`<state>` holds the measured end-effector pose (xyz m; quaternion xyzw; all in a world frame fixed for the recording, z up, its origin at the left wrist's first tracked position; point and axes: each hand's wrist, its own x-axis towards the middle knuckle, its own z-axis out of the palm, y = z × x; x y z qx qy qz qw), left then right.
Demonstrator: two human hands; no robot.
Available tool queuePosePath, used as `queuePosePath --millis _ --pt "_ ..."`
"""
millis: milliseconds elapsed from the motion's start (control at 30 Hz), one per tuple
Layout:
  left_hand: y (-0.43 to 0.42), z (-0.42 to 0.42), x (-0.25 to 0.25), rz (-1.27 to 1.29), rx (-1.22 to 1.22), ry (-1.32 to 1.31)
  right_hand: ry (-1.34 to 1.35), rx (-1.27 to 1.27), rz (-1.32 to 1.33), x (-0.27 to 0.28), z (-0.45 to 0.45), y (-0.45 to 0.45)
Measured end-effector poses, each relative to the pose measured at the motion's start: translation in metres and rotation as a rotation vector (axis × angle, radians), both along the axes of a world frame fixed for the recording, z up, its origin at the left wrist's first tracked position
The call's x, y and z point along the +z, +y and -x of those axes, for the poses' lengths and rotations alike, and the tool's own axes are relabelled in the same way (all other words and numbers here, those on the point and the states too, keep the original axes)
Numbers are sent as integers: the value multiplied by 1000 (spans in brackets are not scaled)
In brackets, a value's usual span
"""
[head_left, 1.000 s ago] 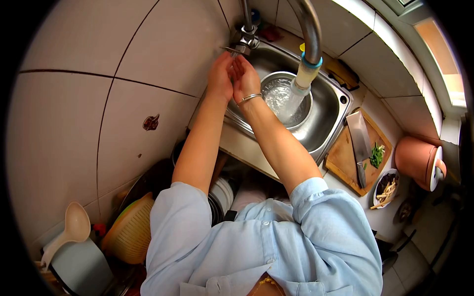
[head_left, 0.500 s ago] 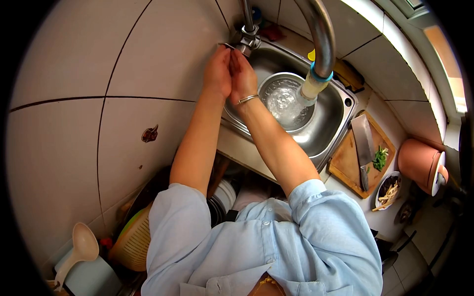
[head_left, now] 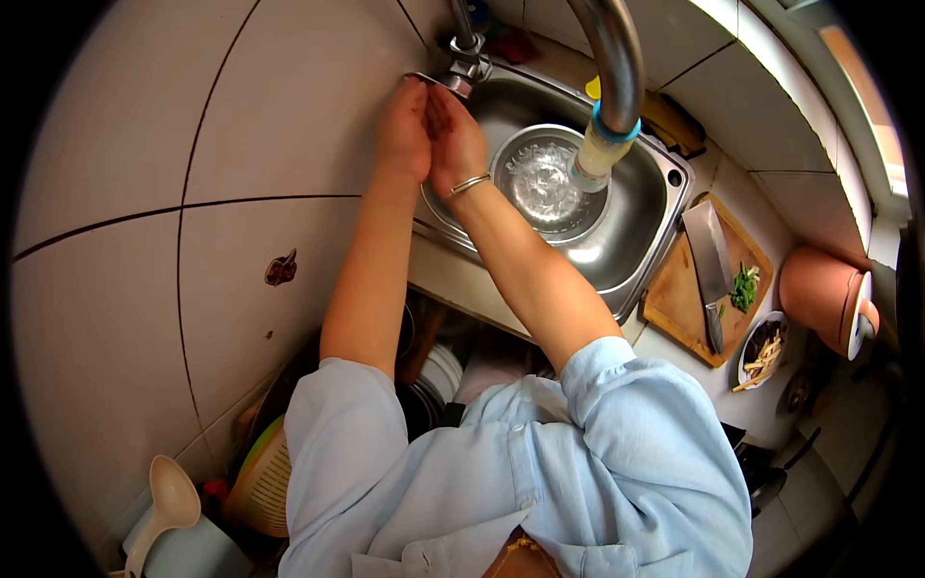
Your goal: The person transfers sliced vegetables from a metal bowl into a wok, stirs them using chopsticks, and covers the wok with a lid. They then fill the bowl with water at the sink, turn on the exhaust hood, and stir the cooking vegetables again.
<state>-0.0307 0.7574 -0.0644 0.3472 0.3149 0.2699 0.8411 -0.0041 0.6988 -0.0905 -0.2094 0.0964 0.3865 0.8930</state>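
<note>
Fingers [head_left: 453,104] of my left hand [head_left: 402,135] and right hand [head_left: 459,149] are bunched up right by the metal valve [head_left: 469,65], can't tell if they're grabbing anything. Metal bowl's [head_left: 578,237] in the sink [head_left: 641,222], water churning under the faucet [head_left: 621,72].

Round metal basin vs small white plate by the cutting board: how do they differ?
Size: the round metal basin looks larger than the small white plate.
Contents: the basin holds churning water; the plate holds pale strips and dark pieces.
Place: the basin sits in the steel sink, the plate outside it.
Shared: both open-topped.
</note>
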Motion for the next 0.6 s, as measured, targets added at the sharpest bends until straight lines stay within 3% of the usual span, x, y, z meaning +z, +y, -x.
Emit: queuePosePath --millis 133,233,400,600 --pt "-27 9 7 68 18 74 -4 12 26 -6 9 -25" --pt "-60 27 -20 8 -6 47 19 33 89 -9 16 -66" --pt "-112 38 -54 111 -54 219 63 52 310 -37 22 -153" --pt "-159 31 -62 179 -90 234 139 -27 397 -54 25 -212"
